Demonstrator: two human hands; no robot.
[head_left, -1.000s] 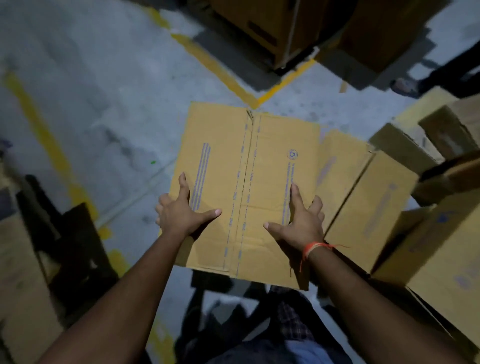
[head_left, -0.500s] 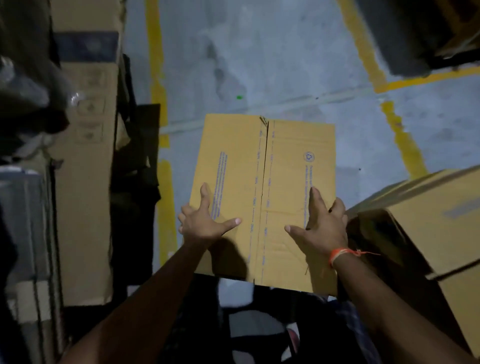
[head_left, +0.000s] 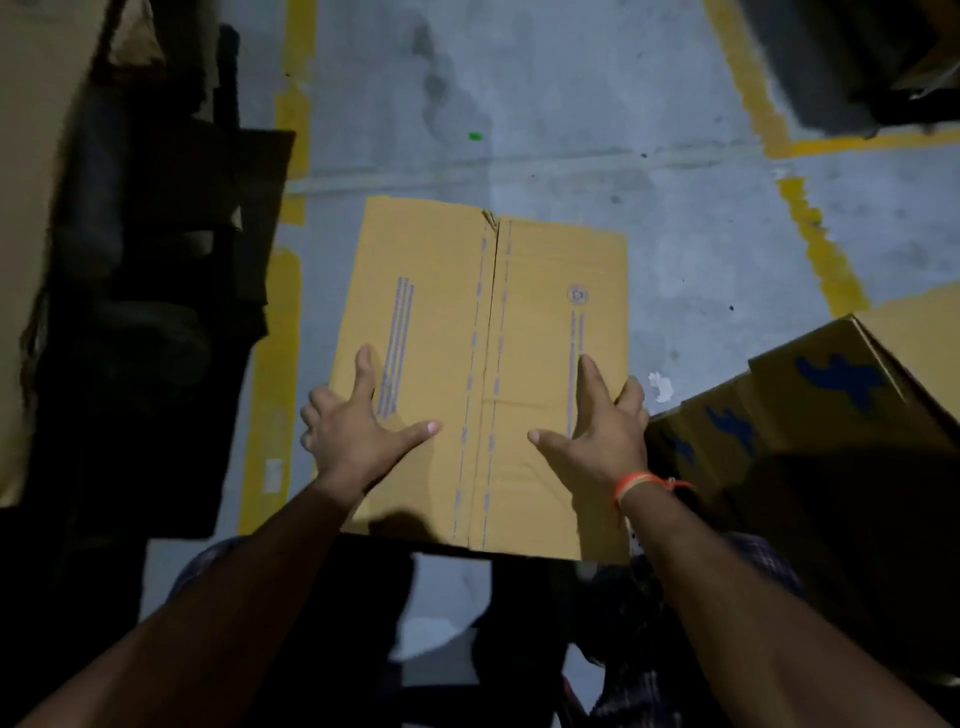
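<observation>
A flattened yellow-brown cardboard box (head_left: 483, 312) with blue print and a centre seam is held level above the grey floor in front of me. My left hand (head_left: 358, 426) holds its left side, with thumb and forefinger spread on top and the other fingers curled over the edge. On the right side my right hand (head_left: 597, 436), with an orange thread at the wrist, grips the same way over the right edge. The box's near edge sits over my legs.
Made-up cardboard boxes with blue marks (head_left: 831, 395) stand close on the right. A tall cardboard sheet (head_left: 31, 208) and dark objects (head_left: 156, 312) fill the left side. Yellow lines (head_left: 275, 364) cross the concrete floor. A dark shape (head_left: 857, 62) lies at the top right.
I have swung to the left with the flat box in both hands. The pile of boxes on the right has slid toward the frame's edge, and the left clutter has come into view.
</observation>
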